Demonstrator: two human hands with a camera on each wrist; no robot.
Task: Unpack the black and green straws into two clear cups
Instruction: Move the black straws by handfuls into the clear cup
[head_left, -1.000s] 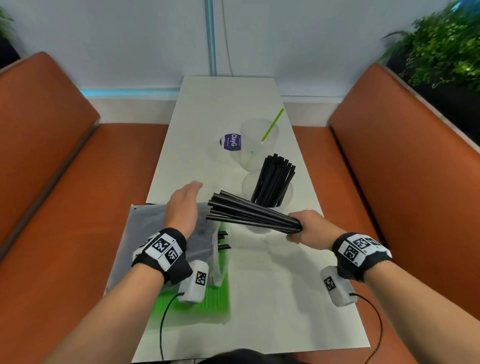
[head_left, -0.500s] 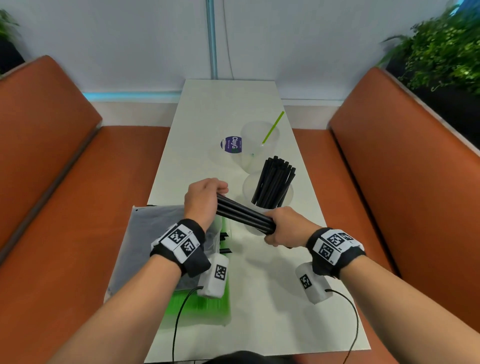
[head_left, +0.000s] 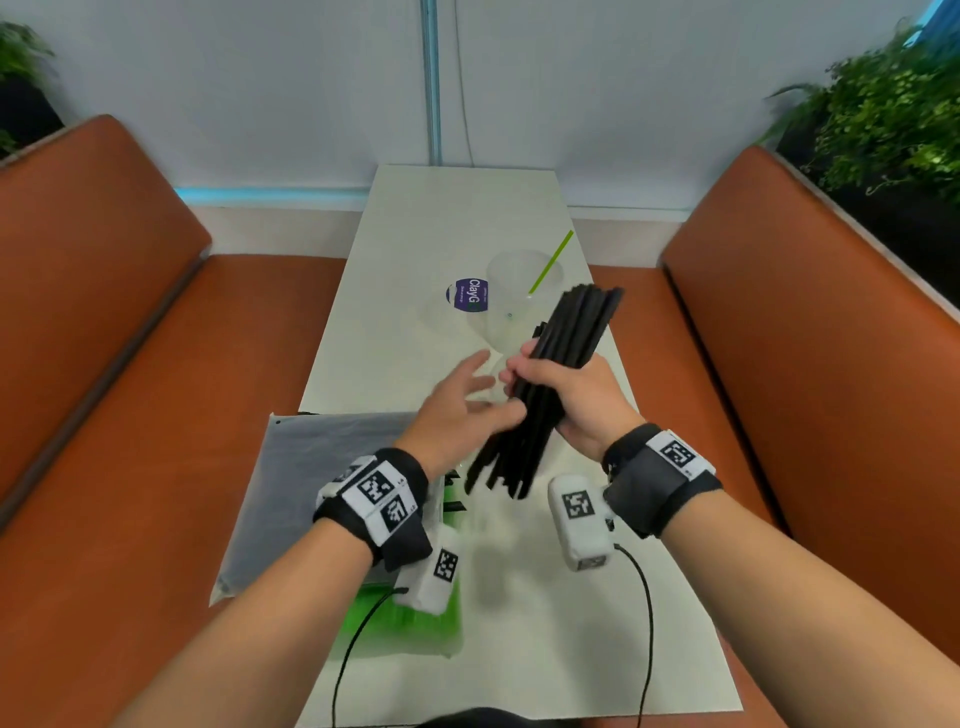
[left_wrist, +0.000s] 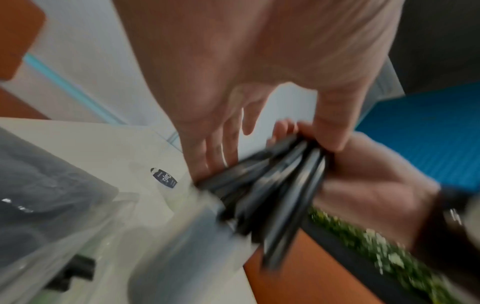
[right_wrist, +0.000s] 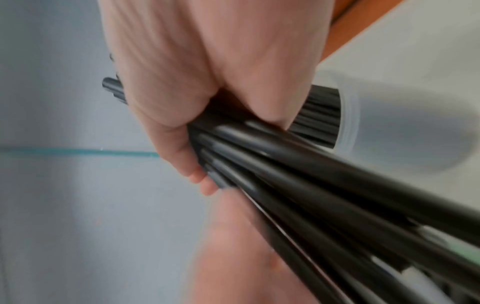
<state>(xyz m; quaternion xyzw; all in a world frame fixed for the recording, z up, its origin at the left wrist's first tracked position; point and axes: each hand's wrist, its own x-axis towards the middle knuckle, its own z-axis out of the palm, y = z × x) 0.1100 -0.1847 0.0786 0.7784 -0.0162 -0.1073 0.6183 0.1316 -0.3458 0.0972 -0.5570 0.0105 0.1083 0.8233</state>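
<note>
Fingers of the right hand (head_left: 571, 400) are wrapping round a bundle of black straws (head_left: 545, 395), gripping it near its middle, while the left hand (head_left: 462, 410) is lying beside it with fingers spread and straight, its fingertips (left_wrist: 221, 158) touching the bundle's side. Under both hands the white table (head_left: 519, 597) is stretching away from the person, with orange bench seats (head_left: 130, 364) running along either side of it. Below the left wrist a grey plastic bag (head_left: 322, 493) is lying flat on the table, and nearer the person than that a clear pack of green straws (head_left: 395, 623) is showing partly from under the wrist camera. The bundle is tilting, its upper ends pointing away past the right fingers and its lower ends hanging fanned out between the two wrists. Just beyond the fingertips a clear cup (head_left: 514, 301) is standing with one green straw (head_left: 550, 262) leaning in it. In the right wrist view, another clear cup (right_wrist: 389, 123) is holding more black straws, just behind the right thumb. Left of the first cup, a small round purple sticker (head_left: 467, 294) is showing.
</note>
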